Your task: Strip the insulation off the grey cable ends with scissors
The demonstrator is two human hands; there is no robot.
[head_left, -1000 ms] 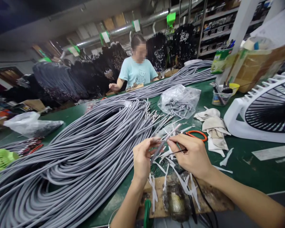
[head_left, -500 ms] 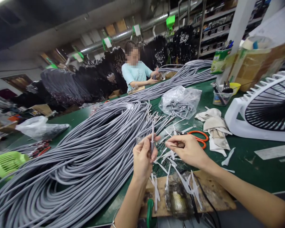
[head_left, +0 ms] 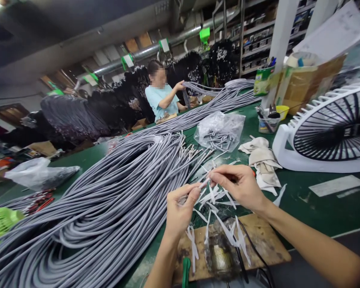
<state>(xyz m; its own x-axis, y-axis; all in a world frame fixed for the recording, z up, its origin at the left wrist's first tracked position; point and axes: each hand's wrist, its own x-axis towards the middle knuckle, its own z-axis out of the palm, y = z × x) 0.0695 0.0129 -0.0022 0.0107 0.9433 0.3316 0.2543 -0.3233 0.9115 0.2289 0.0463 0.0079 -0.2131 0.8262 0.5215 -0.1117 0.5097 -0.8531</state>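
Note:
My left hand (head_left: pixel 180 208) is closed, thumb against fingers, on the end of a grey cable (head_left: pixel 204 183). That end tilts up to the right. My right hand (head_left: pixel 241 186) pinches at the cable's tip, its fingertips meeting the left hand's work from the right; anything else inside the pinch is hidden. Beneath both hands lie loose white strips (head_left: pixel 216 196), tangled on the green table. A large coiled bundle of grey cables (head_left: pixel 108 192) fills the table to the left, its stripped ends pointing toward my hands.
A stained wooden board (head_left: pixel 267 244) with a metal block (head_left: pixel 222 256) and black cord sits in front of me. Rightward are crumpled cloths (head_left: pixel 262 160) and a white fan (head_left: pixel 288 154). Behind lies a plastic bag of short grey pieces (head_left: pixel 220 132). A person (head_left: pixel 162 98) handles cables across the table.
My right hand has come left to the cable end, which has swung from upright to tilted right. The orange scissors are now mostly covered by that hand. The person opposite has lifted some cables.

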